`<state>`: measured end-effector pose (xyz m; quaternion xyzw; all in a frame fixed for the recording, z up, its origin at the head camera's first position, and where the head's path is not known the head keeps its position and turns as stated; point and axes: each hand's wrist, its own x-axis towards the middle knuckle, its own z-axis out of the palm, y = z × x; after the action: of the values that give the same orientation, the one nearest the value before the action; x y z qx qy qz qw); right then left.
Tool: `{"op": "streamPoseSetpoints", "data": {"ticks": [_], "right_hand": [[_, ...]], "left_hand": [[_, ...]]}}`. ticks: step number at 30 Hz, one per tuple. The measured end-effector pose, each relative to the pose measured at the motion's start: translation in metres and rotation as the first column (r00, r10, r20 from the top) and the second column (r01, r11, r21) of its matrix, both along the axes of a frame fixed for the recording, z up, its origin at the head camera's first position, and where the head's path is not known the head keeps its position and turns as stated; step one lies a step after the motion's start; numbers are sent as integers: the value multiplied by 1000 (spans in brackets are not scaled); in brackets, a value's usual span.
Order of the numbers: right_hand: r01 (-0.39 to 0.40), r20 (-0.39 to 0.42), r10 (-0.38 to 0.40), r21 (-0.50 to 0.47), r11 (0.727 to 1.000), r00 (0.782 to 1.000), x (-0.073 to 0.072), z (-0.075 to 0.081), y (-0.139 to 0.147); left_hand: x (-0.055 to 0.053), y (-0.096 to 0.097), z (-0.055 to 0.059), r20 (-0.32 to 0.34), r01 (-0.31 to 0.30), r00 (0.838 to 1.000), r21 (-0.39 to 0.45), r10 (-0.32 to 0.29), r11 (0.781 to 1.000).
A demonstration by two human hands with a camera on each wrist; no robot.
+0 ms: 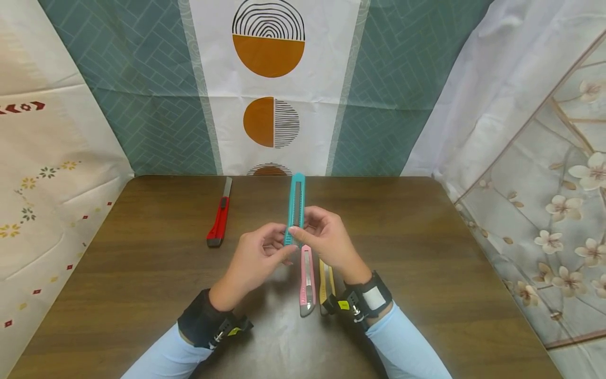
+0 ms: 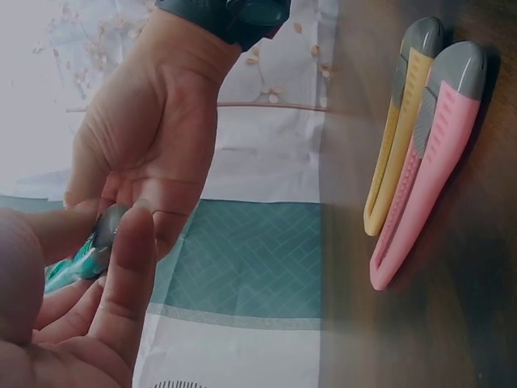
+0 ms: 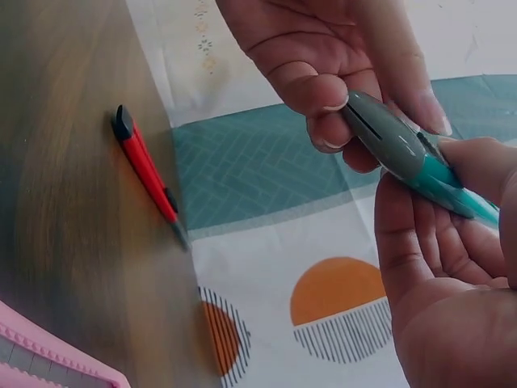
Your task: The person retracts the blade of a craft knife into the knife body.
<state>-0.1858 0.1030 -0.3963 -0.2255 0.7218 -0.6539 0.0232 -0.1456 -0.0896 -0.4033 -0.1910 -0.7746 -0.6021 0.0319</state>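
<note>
A teal box cutter [image 1: 296, 200] with a grey end is held up over the table, its long slot facing the head camera and no blade standing out of its tip. The right hand [image 1: 331, 239] grips its body between thumb and fingers. At its grey end, the left hand [image 1: 253, 258] pinches with the thumb and fingertips, best seen in the right wrist view. Below the hands lie a pink box cutter [image 1: 306, 281] and a yellow box cutter [image 1: 326, 279], side by side. The right wrist partly covers the yellow one in the head view.
A red box cutter [image 1: 219, 223] lies at the left of the wooden table [image 1: 402, 221], its blade out and pointing to the back edge. Patterned cloth [image 1: 156, 105] hangs behind the table, with more cloth at both sides.
</note>
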Motion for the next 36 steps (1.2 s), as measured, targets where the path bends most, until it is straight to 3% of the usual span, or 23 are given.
{"op": "streamPoseSetpoints", "data": {"ticks": [4, 7, 12, 15, 20, 24, 28, 33, 36], "right_hand": [[13, 5, -14, 27, 1000, 1000, 0, 1, -2], [42, 18, -44, 101, 994, 999, -5, 3, -1], [39, 78, -58, 219, 975, 995, -25, 7, 3], [8, 123, -52, 329, 944, 991, -38, 3, 4], [-80, 196, -16, 474, 877, 980, -49, -9, 0], [-107, 244, -27, 518, 849, 969, -49, -15, -4], [-127, 228, -17, 604, 787, 974, -48, -18, -7], [-160, 219, -9, 742, 651, 976, -46, -19, -13], [-197, 252, -14, 787, 585, 968, -43, -21, -18]], "left_hand": [[2, -4, 1, 38, 14, 999, 12, -15, 1000], [4, -5, 0, 70, 12, 998, -27, -10, 1000], [8, -3, -9, 134, 4, 991, -112, 11, 994], [10, -1, -19, 174, -3, 984, -176, 34, 984], [16, 0, -36, 161, -35, 982, -341, 94, 939], [21, 1, -44, 138, -30, 985, -460, 105, 887], [28, 2, -51, 138, 10, 988, -530, 74, 848], [34, 4, -57, 141, 68, 990, -597, 21, 799], [37, 4, -60, 155, 100, 988, -611, -5, 785]]}}
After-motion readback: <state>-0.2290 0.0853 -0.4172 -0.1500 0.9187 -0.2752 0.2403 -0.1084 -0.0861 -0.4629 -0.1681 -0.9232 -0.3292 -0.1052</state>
